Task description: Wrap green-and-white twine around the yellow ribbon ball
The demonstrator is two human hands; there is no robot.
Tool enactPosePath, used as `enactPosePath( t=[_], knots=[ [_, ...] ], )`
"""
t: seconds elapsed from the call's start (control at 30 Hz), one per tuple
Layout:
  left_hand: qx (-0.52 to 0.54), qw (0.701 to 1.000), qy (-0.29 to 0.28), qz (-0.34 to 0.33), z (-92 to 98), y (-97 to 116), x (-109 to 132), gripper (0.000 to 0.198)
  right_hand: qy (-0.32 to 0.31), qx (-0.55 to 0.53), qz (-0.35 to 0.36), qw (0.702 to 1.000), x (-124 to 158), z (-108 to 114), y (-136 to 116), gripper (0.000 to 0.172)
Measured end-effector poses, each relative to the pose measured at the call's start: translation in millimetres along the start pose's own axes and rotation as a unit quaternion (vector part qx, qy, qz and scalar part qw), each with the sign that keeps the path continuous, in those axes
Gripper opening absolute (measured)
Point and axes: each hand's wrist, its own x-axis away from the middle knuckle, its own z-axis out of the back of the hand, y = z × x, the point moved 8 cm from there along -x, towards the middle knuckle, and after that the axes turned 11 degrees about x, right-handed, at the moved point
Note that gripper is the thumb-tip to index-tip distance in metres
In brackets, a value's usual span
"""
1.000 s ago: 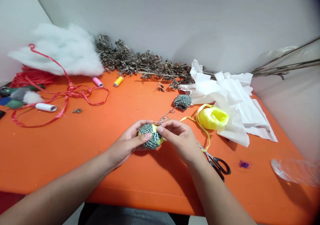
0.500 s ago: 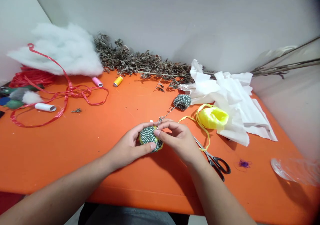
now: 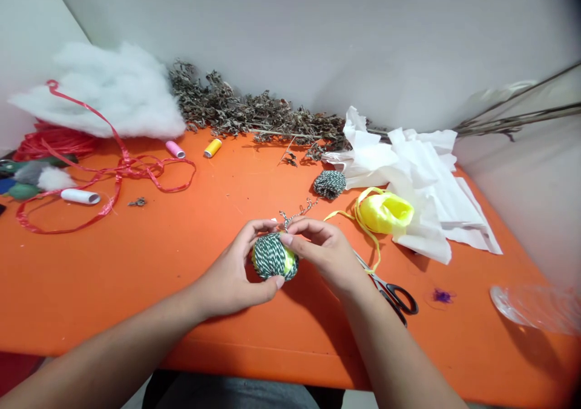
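Observation:
My left hand cups a small ball wrapped in green-and-white twine with yellow showing through, thumb under it and fingers over its far side. My right hand pinches the twine strand at the top of the ball. That strand runs loosely across the orange table to a small twine spool. A roll of yellow ribbon lies just right of my right hand, its loose end trailing towards black-handled scissors.
White stuffing, red ribbon, pink, yellow and white thread spools lie at the left. Dried plant stems line the wall. Crumpled white paper lies at the right, clear plastic near the right edge.
The ball has turned in my left hand, whose thumb moved under it. The twine strand to the spool has gone from taut to slack.

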Motion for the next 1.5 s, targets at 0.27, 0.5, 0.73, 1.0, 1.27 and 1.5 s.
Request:
enactPosePath(
  t=[0.27, 0.5, 0.73, 1.0, 1.27, 1.5],
  knots=[
    [-0.008, 0.999, -0.035, -0.012, -6.8, 3.8, 1.3, 0.071, 0.008, -0.017, -0.018, 1.0, 0.6, 2.7, -0.4, 0.019],
    [-0.038, 0.998, -0.047, -0.029, -6.6, 5.0, 3.4, 0.071, 0.011, -0.023, -0.022, 0.999, 0.9, 4.9, -1.8, 0.018],
    [-0.126, 0.987, -0.05, -0.091, -3.3, 7.6, 4.0, 0.078, -0.007, -0.045, -0.026, 0.999, -0.1, 0.9, 1.2, 0.018],
    [-0.129, 0.99, 0.003, -0.05, 4.9, 6.6, -1.0, 0.08, 0.025, -0.031, 0.0, 0.999, -2.4, 8.6, 1.4, 0.018],
    [0.015, 0.997, 0.014, 0.08, 8.7, -16.5, -7.8, 0.071, 0.046, 0.004, 0.047, 0.998, 2.1, -1.4, -5.5, 0.014],
    [0.047, 0.996, 0.004, 0.079, 5.9, -13.9, -6.8, 0.064, 0.021, -0.046, 0.018, 0.999, 1.9, -1.1, -2.7, 0.014]
  ],
)
